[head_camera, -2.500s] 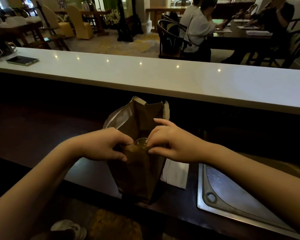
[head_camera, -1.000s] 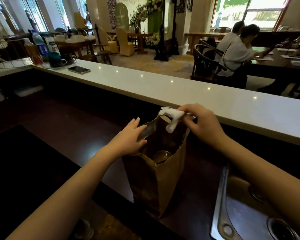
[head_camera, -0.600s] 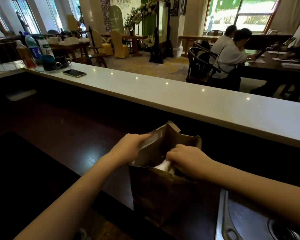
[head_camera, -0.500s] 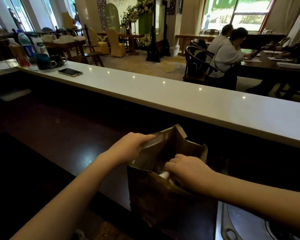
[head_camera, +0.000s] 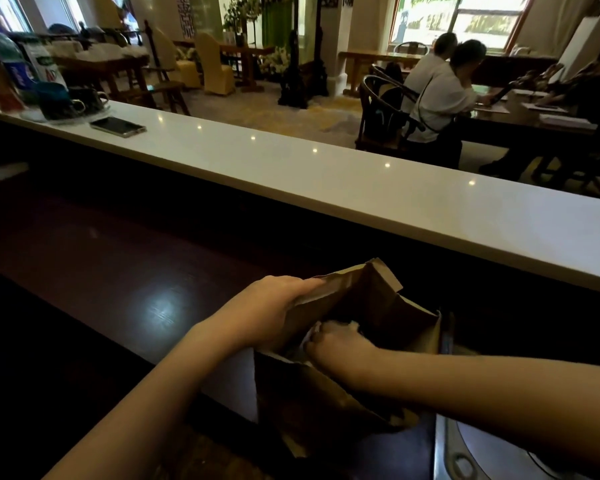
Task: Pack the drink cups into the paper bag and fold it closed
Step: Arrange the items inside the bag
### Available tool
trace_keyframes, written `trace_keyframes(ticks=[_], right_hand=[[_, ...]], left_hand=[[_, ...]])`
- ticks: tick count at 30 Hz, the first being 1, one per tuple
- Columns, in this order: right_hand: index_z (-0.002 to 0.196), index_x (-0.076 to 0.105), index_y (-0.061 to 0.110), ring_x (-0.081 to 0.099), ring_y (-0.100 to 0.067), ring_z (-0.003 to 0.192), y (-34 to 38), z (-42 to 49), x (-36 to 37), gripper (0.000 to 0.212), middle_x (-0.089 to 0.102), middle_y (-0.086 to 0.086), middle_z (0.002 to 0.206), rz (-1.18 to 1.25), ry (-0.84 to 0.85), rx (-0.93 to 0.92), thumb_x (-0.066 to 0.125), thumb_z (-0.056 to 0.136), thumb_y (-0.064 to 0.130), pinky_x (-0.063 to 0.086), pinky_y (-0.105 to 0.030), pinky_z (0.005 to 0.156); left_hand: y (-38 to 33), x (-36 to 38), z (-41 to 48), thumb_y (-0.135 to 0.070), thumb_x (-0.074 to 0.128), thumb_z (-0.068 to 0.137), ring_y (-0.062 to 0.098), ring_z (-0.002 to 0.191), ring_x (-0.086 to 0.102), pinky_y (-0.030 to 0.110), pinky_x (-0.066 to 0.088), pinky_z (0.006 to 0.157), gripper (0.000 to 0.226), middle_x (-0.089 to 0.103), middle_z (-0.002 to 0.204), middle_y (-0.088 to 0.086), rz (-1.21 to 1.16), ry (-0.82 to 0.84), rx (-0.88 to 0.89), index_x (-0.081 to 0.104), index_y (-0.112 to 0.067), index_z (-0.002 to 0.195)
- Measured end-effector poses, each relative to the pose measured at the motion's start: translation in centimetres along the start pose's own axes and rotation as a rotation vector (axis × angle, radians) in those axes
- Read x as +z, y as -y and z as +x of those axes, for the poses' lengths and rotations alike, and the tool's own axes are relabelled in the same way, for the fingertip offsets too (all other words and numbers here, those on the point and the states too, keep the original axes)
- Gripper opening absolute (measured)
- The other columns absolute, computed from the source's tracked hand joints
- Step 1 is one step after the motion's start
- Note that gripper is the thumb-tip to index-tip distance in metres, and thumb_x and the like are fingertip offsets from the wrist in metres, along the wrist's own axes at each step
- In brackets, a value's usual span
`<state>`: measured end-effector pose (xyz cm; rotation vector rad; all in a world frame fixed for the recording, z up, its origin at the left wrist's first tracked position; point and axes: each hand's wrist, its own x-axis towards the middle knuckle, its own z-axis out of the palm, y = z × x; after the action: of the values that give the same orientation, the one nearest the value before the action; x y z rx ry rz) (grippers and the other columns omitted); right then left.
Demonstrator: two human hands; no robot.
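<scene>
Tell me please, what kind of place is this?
Probably a café or restaurant, seen from behind its service counter. Past the white countertop lie dining tables with covered chairs, and seated guests. On the staff side a paper bag is being packed beside a steel sink.

The right hand (head_camera: 340,344) fills the paper bag (head_camera: 326,403) mouth; dark counter (head_camera: 118,271) leftward lies open.

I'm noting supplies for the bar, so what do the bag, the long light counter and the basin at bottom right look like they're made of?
Bag: brown kraft paper, matte, creased, its rim bent where the left hand holds it. Counter: probably polished stone or a solid-surface composite, white and glossy, mirroring ceiling lights. Basin: likely stainless steel, a grey brushed sheen.
</scene>
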<state>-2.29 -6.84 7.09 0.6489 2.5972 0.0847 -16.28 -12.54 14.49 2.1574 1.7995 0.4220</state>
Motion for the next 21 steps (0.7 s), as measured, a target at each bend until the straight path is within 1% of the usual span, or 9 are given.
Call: trace_keyframes(ticks=[3,4,8,12,15,17,19,21], right_hand=[[0.14,0.026,0.004,0.029,-0.039,0.128,0.5,-0.2,2.3,0.06,0.028,-0.022,0.145,0.023,0.094,-0.101,0.055,0.089,0.019,0.036,-0.047,0.101],[0.141,0.023,0.005,0.027,-0.039,0.128,0.5,-0.4,2.7,0.064,0.025,-0.021,0.146,0.029,0.092,-0.115,0.057,0.088,0.021,0.035,-0.047,0.104],[0.143,0.017,0.005,0.017,-0.04,0.135,0.3,-0.8,3.6,0.068,0.012,-0.021,0.153,0.11,0.042,-0.123,0.055,0.09,0.024,0.023,-0.047,0.111],[0.145,0.011,0.006,0.012,-0.038,0.138,0.4,-0.6,3.7,0.075,0.009,-0.018,0.154,0.166,0.035,-0.089,0.053,0.089,0.035,0.018,-0.047,0.114],[0.146,0.007,0.01,0.008,-0.037,0.14,0.2,-0.4,3.7,0.08,0.005,-0.016,0.156,0.197,0.051,-0.07,0.054,0.088,0.041,0.015,-0.047,0.116],[0.147,0.006,0.013,0.008,-0.036,0.14,0.1,-0.3,3.7,0.083,0.004,-0.014,0.156,0.201,0.059,-0.064,0.055,0.086,0.041,0.014,-0.047,0.116],[0.147,0.005,0.013,0.01,-0.037,0.139,0.0,-0.3,3.7,0.085,0.005,-0.014,0.155,0.187,0.066,-0.054,0.057,0.085,0.041,0.015,-0.047,0.116],[0.146,0.006,0.013,0.011,-0.037,0.139,0.1,-0.3,3.8,0.084,0.007,-0.014,0.155,0.19,0.068,-0.048,0.056,0.086,0.042,0.015,-0.047,0.115]], left_hand=[[-0.1,0.2,-0.4,-0.009,0.054,0.087,0.017,0.113,0.053,0.038,0.047,0.092,0.061,0.055,0.129,0.0,-0.011,-0.002,0.008,0.032,-0.034,0.137],[-0.2,0.3,-0.5,-0.007,0.052,0.087,0.017,0.113,0.053,0.039,0.048,0.092,0.062,0.054,0.129,0.0,-0.009,-0.003,0.013,0.031,-0.035,0.137],[-0.2,0.8,-0.6,-0.006,0.05,0.087,0.015,0.12,0.049,0.034,0.045,0.096,0.065,0.048,0.137,-0.005,0.024,0.0,0.018,0.025,-0.036,0.139],[-0.2,0.8,-0.9,-0.012,0.046,0.09,0.013,0.12,0.049,0.03,0.044,0.096,0.058,0.048,0.137,-0.006,0.013,-0.023,0.012,0.027,-0.035,0.139],[-0.5,0.7,-1.3,-0.013,0.043,0.089,0.013,0.118,0.05,0.032,0.045,0.095,0.056,0.05,0.136,-0.006,-0.013,-0.037,0.02,0.03,-0.035,0.138],[-0.6,0.6,-1.4,-0.014,0.046,0.086,0.013,0.12,0.049,0.032,0.044,0.097,0.06,0.046,0.139,-0.008,-0.014,-0.007,0.008,0.027,-0.036,0.139],[-0.6,0.6,-1.7,-0.013,0.053,0.083,0.011,0.124,0.044,0.027,0.041,0.099,0.071,0.039,0.143,-0.01,0.005,0.052,-0.014,0.02,-0.039,0.14],[-0.6,0.4,-2.0,-0.011,0.057,0.079,0.009,0.126,0.04,0.022,0.04,0.096,0.083,0.032,0.147,-0.012,0.005,0.118,-0.029,0.012,-0.042,0.141]])
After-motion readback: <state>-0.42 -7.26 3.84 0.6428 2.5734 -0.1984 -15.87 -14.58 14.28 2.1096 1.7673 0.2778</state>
